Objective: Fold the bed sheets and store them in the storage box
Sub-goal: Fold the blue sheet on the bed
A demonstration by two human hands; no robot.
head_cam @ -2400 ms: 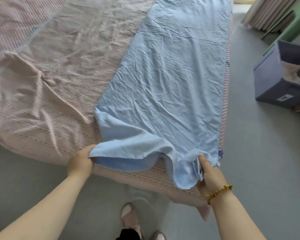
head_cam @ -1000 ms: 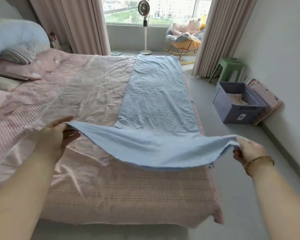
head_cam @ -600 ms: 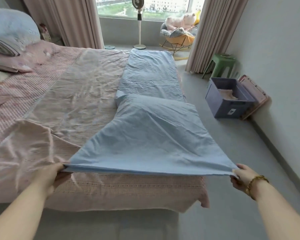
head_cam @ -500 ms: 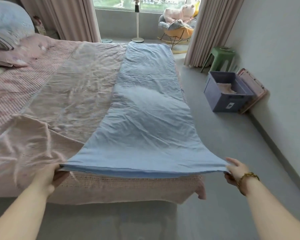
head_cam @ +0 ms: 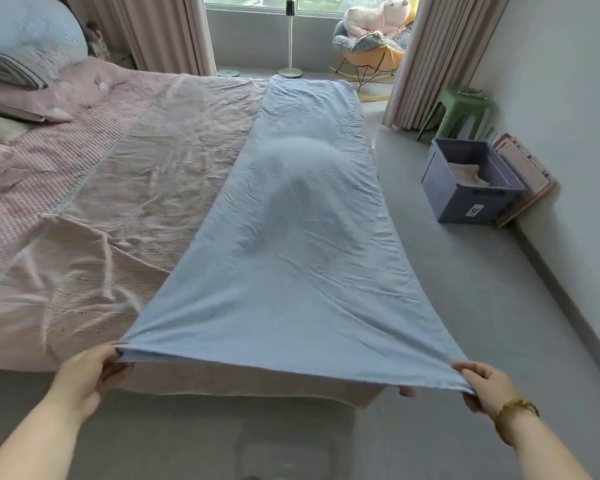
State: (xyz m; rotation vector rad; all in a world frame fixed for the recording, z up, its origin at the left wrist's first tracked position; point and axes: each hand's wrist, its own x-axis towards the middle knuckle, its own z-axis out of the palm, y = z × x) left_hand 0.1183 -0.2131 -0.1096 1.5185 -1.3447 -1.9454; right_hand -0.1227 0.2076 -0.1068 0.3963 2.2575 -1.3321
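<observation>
Both forearms reach forward from the near corners, well apart, over the open grey floor [head_cam: 465, 323] in front of the bed's foot. The left hand [head_cam: 90, 375] has its thumb on top and fingers curled under, pinching the near left corner of the blue sheet [head_cam: 291, 289]. The right hand [head_cam: 482, 386], with a gold bracelet [head_cam: 516, 408] at the wrist, pinches the near right corner in the same way. The sheet's near edge is stretched taut between the hands, lifted just off the foot edge of the bed [head_cam: 118, 202] and sagging a little in the middle. From there the sheet runs away as one long, narrowing strip along the right side of the bed. Its right edge follows the bed's right edge, and its far end lies flat near the far edge. A blurred hump rises partway along it. Left of the strip the pink cover is creased and bare, with pillows [head_cam: 25, 57] at the far left. Right of the bed the floor is open up to the wall. There the blue box [head_cam: 465, 202] stands well apart from both hands, open, with a pale cloth [head_cam: 468, 173] inside and a pink lid [head_cam: 527, 181] leaning behind it. Farther off are a green stool [head_cam: 465, 109], a rocking chair [head_cam: 371, 53] and curtains at the window.
</observation>
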